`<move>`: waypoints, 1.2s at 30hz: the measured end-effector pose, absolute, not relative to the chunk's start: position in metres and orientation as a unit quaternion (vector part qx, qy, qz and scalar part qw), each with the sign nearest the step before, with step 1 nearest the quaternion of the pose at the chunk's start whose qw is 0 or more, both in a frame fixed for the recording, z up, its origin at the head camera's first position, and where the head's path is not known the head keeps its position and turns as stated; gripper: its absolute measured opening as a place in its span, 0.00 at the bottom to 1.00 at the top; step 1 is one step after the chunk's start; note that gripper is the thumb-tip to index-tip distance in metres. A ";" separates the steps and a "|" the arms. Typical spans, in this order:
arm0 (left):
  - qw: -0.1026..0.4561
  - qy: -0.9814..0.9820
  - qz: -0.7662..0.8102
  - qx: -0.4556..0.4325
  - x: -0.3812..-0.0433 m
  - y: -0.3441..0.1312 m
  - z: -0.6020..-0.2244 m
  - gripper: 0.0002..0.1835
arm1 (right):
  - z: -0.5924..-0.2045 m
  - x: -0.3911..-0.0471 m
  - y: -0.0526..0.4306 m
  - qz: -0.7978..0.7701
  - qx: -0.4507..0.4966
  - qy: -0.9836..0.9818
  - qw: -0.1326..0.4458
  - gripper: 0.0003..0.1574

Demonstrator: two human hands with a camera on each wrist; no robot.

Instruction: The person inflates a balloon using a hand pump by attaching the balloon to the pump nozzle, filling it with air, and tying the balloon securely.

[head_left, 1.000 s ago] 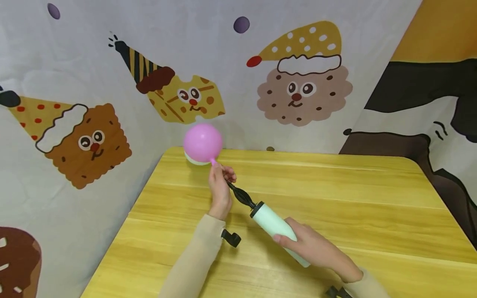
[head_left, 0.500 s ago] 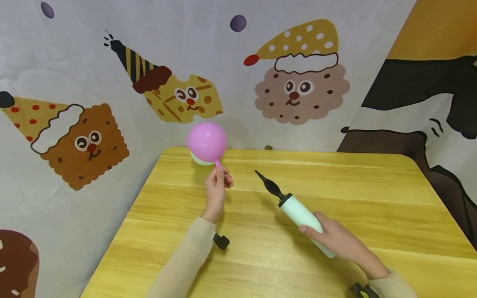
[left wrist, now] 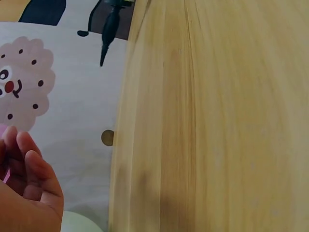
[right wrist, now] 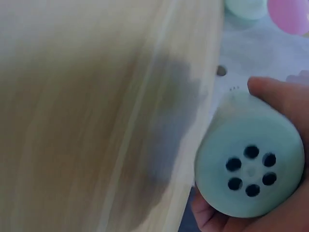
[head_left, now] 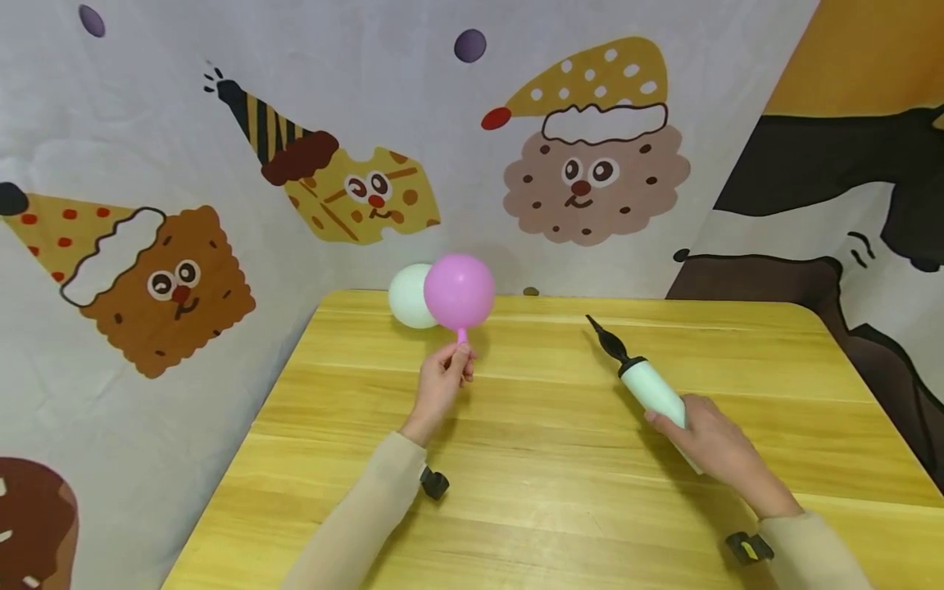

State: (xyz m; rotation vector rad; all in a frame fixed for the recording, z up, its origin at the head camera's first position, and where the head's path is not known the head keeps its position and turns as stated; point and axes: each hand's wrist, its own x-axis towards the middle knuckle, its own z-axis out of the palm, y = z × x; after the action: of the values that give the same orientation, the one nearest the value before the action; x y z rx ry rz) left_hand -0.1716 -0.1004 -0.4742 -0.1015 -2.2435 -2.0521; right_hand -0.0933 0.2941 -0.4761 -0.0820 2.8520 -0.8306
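Note:
My left hand [head_left: 441,385] pinches the neck of a round, inflated pink balloon [head_left: 460,292], which stands above the fingertips. In the left wrist view the same hand [left wrist: 34,179] shows at the lower left, with the balloon mostly hidden behind its fingers. To the right, my right hand [head_left: 719,442] grips the pale mint barrel of a balloon pump [head_left: 655,392]. Its black nozzle points up and left, apart from the balloon. In the right wrist view the pump's round end [right wrist: 248,166] with several dark holes faces the camera.
A pale mint balloon [head_left: 411,297] lies at the table's back left, partly behind the pink one. The wooden table [head_left: 546,492] meets a cloth backdrop [head_left: 472,164] with cartoon biscuits at its far and left edges.
The pump's nozzle has come out of the balloon's neck, and my right hand has carried the pump right. My left hand has moved the pink balloon right, uncovering more of the mint balloon.

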 end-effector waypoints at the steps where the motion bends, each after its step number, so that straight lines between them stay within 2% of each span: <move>1: 0.045 -0.742 -0.668 -0.036 -0.171 -0.101 -0.473 0.16 | -0.477 -0.095 0.297 -0.268 -0.023 0.960 0.079 0.51; 8: 0.037 -0.759 -0.648 -0.047 -0.173 -0.102 -0.479 0.13 | -0.482 -0.106 0.311 -0.238 -0.007 0.969 0.060 0.55; 15: 0.035 -0.768 -0.636 -0.062 -0.173 -0.096 -0.484 0.11 | -0.486 -0.117 0.313 -0.226 -0.004 0.973 0.041 0.51; 23: 0.014 -0.791 -0.607 -0.072 -0.168 -0.085 -0.488 0.10 | -0.491 -0.123 0.314 -0.190 0.031 0.979 0.061 0.50; 30: 0.001 -0.800 -0.595 -0.071 -0.166 -0.079 -0.486 0.11 | -0.493 -0.122 0.312 -0.167 0.035 0.985 0.033 0.47; 36: -0.012 -0.807 -0.586 -0.070 -0.169 -0.078 -0.483 0.12 | -0.485 -0.121 0.302 -0.140 0.031 0.990 -0.009 0.59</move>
State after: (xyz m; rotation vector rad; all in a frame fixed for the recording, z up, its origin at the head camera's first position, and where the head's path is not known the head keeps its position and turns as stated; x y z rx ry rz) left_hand -0.1690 -0.0780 -0.4827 -0.2231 -2.5554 -1.8553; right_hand -0.1208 0.3025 -0.4847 0.0973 3.1276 -0.4436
